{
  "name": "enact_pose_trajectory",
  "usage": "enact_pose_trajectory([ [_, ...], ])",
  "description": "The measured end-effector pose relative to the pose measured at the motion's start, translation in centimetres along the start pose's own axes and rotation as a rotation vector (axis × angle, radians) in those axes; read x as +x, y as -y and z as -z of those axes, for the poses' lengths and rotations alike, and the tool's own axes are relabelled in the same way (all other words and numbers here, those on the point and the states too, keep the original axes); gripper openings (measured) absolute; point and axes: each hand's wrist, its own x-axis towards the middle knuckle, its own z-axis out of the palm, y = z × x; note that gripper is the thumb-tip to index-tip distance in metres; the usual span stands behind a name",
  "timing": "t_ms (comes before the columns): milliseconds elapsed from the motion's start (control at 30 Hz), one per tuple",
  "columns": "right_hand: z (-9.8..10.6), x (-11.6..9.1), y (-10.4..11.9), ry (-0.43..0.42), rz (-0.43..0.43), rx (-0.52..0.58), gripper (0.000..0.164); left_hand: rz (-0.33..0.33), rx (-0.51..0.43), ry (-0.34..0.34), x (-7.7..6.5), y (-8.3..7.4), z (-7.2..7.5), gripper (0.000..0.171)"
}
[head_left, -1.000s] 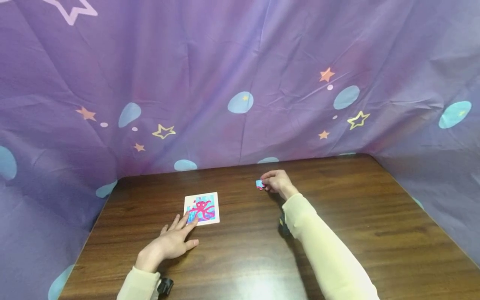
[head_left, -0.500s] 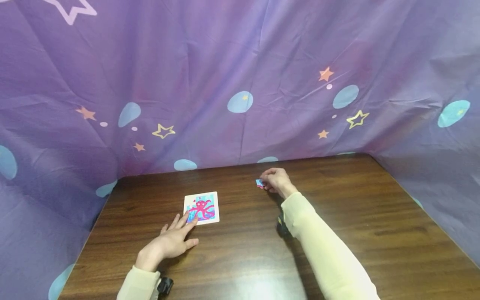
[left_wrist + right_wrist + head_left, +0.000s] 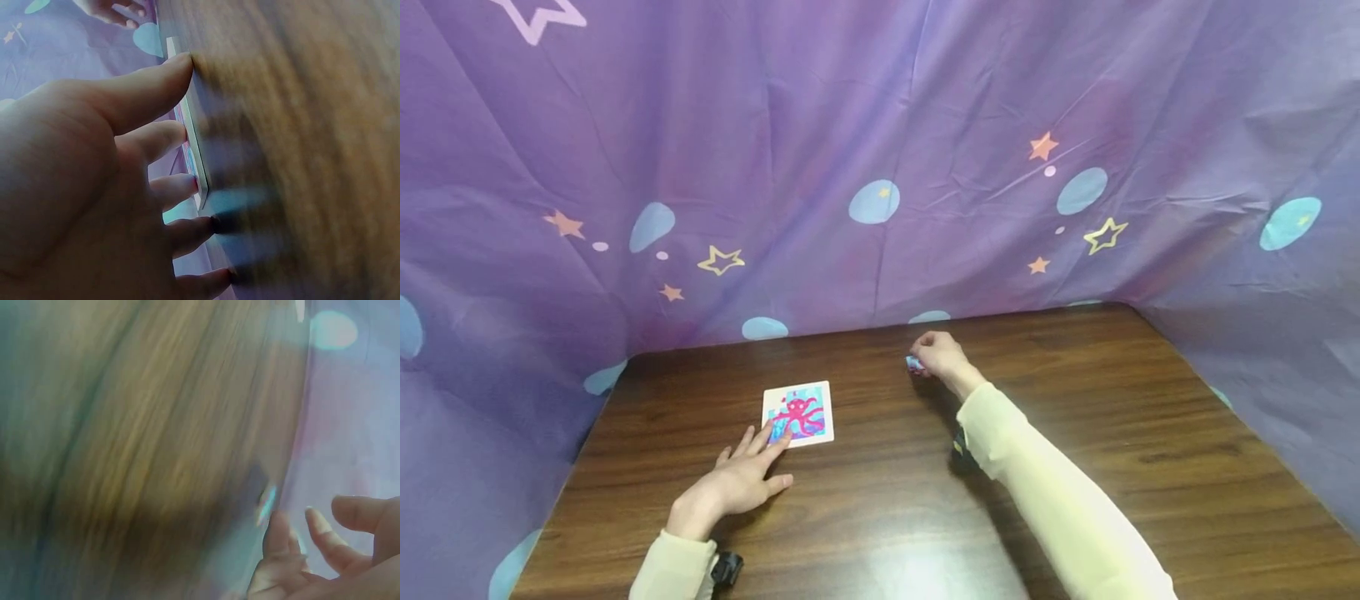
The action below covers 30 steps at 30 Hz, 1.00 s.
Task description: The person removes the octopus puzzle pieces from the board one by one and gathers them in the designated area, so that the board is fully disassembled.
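On the left half of the table lies a square jigsaw puzzle (image 3: 808, 410) with a white frame and a pink octopus on blue; white gaps show at its upper left. My left hand (image 3: 730, 487) reaches to its lower left corner, fingers spread and fairly straight, two fingertips resting on the puzzle; in the left wrist view the other fingertips are at the tabletop. Near the table's far edge my right hand (image 3: 943, 360) pinches a small blue and pink puzzle piece (image 3: 913, 363), partly hidden by the fingers. The right wrist view shows the piece (image 3: 267, 503) tilted, edge-on, at a fingertip.
The brown wooden table (image 3: 880, 500) reflects a bright patch of light at its front. A purple curtain (image 3: 820, 208) with stars and blue ovals hangs close behind the far edge and along both sides.
The puzzle piece has tilted at the right fingertips and shows less of its face. My left hand stays on the puzzle. The whole head view has shifted slightly.
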Motion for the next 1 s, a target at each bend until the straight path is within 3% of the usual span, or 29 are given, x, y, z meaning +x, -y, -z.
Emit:
enact_pose_trajectory([
  [133,-1.1,-0.4,0.7,0.000,0.115,-0.093,0.018,0.002,-0.006,0.006,-0.1,0.0,0.1,0.065],
  [300,-2.4,-0.8,1.4,0.045,0.208,-0.088,0.016,-0.006,-0.010,-0.001,-0.1,-0.1,-0.1,0.064],
  [700,-5.6,-1.3,2.5,0.104,0.269,-0.062,0.011,-0.002,-0.011,0.006,0.1,-0.4,-0.2,0.066],
  [1000,-8.2,-1.7,4.8,0.188,0.327,-0.027,0.015,0.004,0.002,-0.008,0.0,-0.1,-0.1,0.064],
])
